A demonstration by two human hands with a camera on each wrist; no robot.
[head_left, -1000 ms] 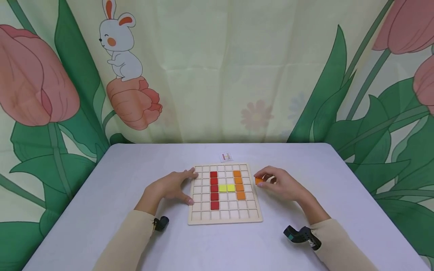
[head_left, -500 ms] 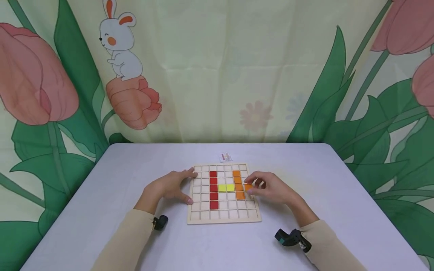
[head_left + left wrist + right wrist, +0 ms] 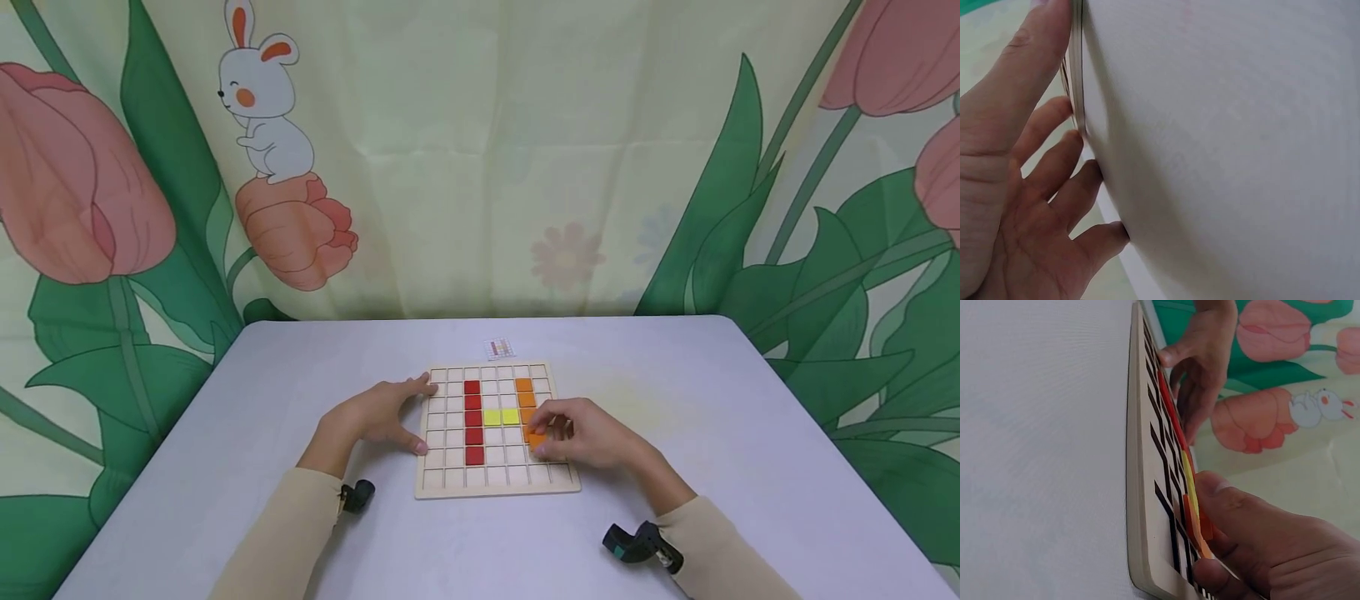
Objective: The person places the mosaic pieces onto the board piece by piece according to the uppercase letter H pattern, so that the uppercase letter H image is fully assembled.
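Observation:
A wooden grid board (image 3: pixel 497 493) lies on the white table, with a column of red square tiles (image 3: pixel 473 418), a yellow pair (image 3: pixel 501 417) beside it and a column of orange tiles (image 3: pixel 524 390) to the right. My left hand (image 3: pixel 367 415) spreads along the board's left edge, thumb and fingertips touching it; the left wrist view shows the fingers (image 3: pixel 1079 187) apart. Between thumb and fingertips, my right hand (image 3: pixel 592 433) pinches an orange tile (image 3: pixel 536 440) at the lower end of the orange column. Fingers partly cover that column. Whether the pinched tile touches the board I cannot tell.
Behind the board lies a small printed card (image 3: pixel 498 348) with a coloured grid pattern. A patterned curtain (image 3: pixel 450 167) hangs behind the table (image 3: pixel 187 500). Black wrist cameras (image 3: pixel 643 546) stick out at both sleeves.
My right hand has carried the orange tile from beyond the board's right edge leftward and nearer, to the lower end of the orange column. The left hand has stayed in place.

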